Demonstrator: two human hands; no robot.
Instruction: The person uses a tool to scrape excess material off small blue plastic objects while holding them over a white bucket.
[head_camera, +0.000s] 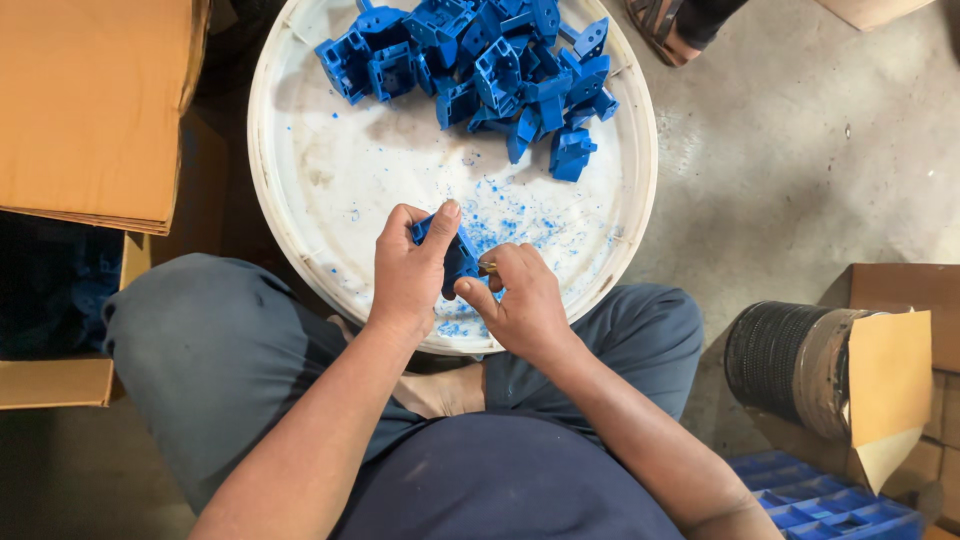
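At the far left a cardboard box runs out of the frame, and what lies in the dark gap below it cannot be made out. Next comes the round white tray, resting on the floor in front of the seated person's crossed legs. Its top edge is cut off, so the heap of blue plastic parts at its far side cannot be counted in full; more than a dozen show, tangled together. Blue chips and dust speckle the tray's bare middle.

Over the tray's near edge the left hand has its fingers wrapped round one blue plastic piece, thumb pressed on top, hiding most of it. The right hand touches the same piece, its fingers pinched narrow on something small and yellowish that is too tiny to name.

To the right stands a dark ribbed roll, half tucked into an open carton. At the bottom right a crate of blue parts is cropped by the frame.
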